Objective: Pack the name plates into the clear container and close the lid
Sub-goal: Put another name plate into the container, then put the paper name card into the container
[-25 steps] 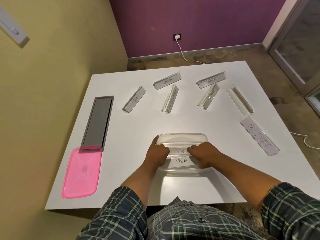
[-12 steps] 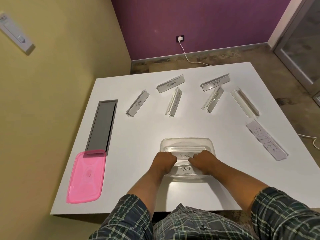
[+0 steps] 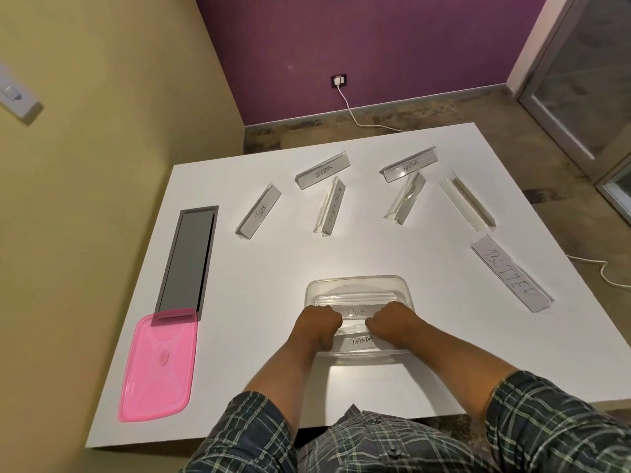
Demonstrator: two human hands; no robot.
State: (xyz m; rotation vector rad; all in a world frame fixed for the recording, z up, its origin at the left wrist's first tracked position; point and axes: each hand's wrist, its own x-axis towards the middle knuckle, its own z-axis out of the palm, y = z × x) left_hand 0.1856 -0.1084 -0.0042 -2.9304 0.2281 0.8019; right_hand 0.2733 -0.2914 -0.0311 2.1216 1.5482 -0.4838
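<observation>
A clear container (image 3: 355, 285) sits near the table's front edge. Inside lie two name plates, DOG (image 3: 355, 312) and PANDA (image 3: 361, 341). My left hand (image 3: 319, 327) and my right hand (image 3: 392, 324) are both inside the container, fingers curled over the ends of the DOG plate. The pink lid (image 3: 158, 363) lies flat at the front left. Loose plates on the table: TIGER (image 3: 258, 212), ZEBRA (image 3: 322, 170), one with faint lettering (image 3: 330, 207), ALPHA (image 3: 409, 164), two clear ones (image 3: 406, 197) (image 3: 466, 199), and BUTTER (image 3: 510, 277).
A grey cable hatch (image 3: 187, 257) is set into the white table (image 3: 266, 268) at the left, its near end under the pink lid. A yellow wall runs along the left. A white cord (image 3: 351, 110) lies on the floor beyond the table.
Both hands stay on the DOG plate inside the container, pressing it lower. The camera has shifted slightly; the other plates and the lid have not moved.
</observation>
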